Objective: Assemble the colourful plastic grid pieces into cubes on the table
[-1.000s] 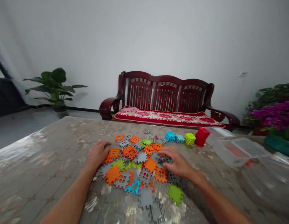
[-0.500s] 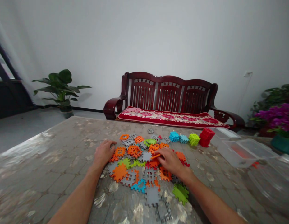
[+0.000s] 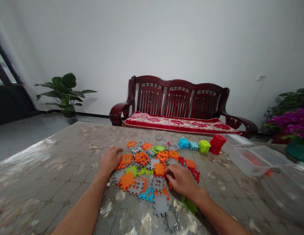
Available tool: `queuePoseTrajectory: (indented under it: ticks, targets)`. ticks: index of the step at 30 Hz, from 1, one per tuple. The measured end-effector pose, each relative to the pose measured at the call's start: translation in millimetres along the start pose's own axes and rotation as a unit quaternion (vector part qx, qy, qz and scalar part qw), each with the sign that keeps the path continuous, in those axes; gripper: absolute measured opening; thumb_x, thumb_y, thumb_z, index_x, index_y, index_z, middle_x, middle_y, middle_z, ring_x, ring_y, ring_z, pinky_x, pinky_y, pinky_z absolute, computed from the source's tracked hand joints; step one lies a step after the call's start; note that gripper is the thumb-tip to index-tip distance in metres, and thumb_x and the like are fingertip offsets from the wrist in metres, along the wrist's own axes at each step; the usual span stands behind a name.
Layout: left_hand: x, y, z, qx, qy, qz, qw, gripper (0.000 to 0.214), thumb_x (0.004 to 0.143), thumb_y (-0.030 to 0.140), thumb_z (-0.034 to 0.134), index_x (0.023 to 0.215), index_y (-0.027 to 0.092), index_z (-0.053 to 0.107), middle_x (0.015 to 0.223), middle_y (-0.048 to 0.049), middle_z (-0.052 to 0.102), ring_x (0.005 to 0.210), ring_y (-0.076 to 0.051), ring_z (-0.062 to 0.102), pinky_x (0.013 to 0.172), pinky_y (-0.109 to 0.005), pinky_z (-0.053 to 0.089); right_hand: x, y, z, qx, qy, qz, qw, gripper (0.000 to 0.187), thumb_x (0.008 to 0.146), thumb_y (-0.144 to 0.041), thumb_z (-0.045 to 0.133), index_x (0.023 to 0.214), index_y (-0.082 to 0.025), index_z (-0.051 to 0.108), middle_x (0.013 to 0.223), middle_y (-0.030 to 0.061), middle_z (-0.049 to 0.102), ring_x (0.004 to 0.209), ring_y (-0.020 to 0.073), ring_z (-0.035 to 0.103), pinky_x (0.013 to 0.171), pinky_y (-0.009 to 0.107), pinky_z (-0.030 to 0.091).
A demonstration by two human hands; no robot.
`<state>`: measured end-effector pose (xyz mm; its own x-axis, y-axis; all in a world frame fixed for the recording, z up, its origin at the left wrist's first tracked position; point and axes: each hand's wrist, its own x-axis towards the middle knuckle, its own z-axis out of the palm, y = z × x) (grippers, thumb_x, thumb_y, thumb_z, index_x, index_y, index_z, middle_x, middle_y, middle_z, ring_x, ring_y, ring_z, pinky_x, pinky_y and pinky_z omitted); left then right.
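Note:
My left hand (image 3: pixel 111 160) lies at the left edge of a spread of interlocking plastic tiles, fingers stretched out, beside an orange window tile (image 3: pixel 126 159). My right hand (image 3: pixel 180 179) is over the right side of the spread with its fingers curled together. Whatever they hold, if anything, is hidden. A solid orange tile (image 3: pixel 159 169) lies flat just left of its fingertips. Below that are a grey window tile (image 3: pixel 157 183) and a plain grey tile (image 3: pixel 161 205). A green tile (image 3: pixel 190 205) is partly covered by my right forearm.
Stacks of blue tiles (image 3: pixel 183 143), lime tiles (image 3: pixel 204 146) and red tiles (image 3: pixel 217 144) stand at the back right. Clear plastic boxes (image 3: pixel 247 163) sit to their right. Beyond the patterned tabletop (image 3: pixel 66 163) is a wooden bench (image 3: pixel 178 101).
The orange tile that was tilted in my right fingers now lies flat on the pile. My right hand has moved slightly toward me and its fingers have curled. My left hand stays put.

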<state>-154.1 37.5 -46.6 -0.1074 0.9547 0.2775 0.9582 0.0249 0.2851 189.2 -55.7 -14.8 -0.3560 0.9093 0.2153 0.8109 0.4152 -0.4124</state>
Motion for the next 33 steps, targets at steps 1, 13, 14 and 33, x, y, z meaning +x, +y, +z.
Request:
queuePoseTrajectory:
  ticks: [1,13,14,33]
  targets:
    - [0.0,-0.2,0.1,-0.001,0.0,0.0,1.0,0.037,0.089,0.027,0.044,0.111,0.024,0.073,0.124,-0.0063,0.072,0.113,-0.022,0.066,0.098,-0.032,0.049,0.2,-2.3,-0.5,0.001,-0.001,0.01,1.0,0.019,0.083,-0.014,0.06,0.095,-0.023,0.07,0.096,0.0025,0.073,0.093,0.0199,0.066,0.082,0.03,0.047]
    - [-1.3,1.3,-1.7,-0.008,0.004,0.0,1.0,0.035,0.089,0.026,0.045,0.11,0.024,0.073,0.123,-0.0061,0.072,0.113,-0.022,0.066,0.099,-0.032,0.049,5.7,3.4,7.5,0.081,0.036,0.007,0.996,0.048,0.079,-0.007,0.056,0.122,-0.025,0.064,0.128,0.0064,0.067,0.12,0.0231,0.059,0.105,0.041,0.043]
    - [-1.4,1.3,-1.6,-0.006,0.003,-0.001,1.0,0.035,0.089,0.026,0.045,0.11,0.024,0.073,0.123,-0.0058,0.072,0.113,-0.022,0.066,0.098,-0.032,0.049,5.2,3.7,6.2,0.063,0.032,0.006,0.997,0.04,0.079,-0.007,0.056,0.113,-0.024,0.068,0.12,0.0056,0.07,0.115,0.0227,0.06,0.103,0.04,0.044]
    - [-1.0,1.8,-2.6,-0.007,-0.006,-0.006,1.0,0.038,0.089,0.027,0.043,0.112,0.023,0.073,0.124,-0.0074,0.072,0.113,-0.024,0.067,0.096,-0.035,0.051,22.5,-21.0,-0.7,-0.09,-0.065,0.053,0.992,0.029,0.079,-0.032,0.071,0.105,-0.022,0.066,0.107,0.0076,0.069,0.1,0.025,0.06,0.084,0.033,0.042]
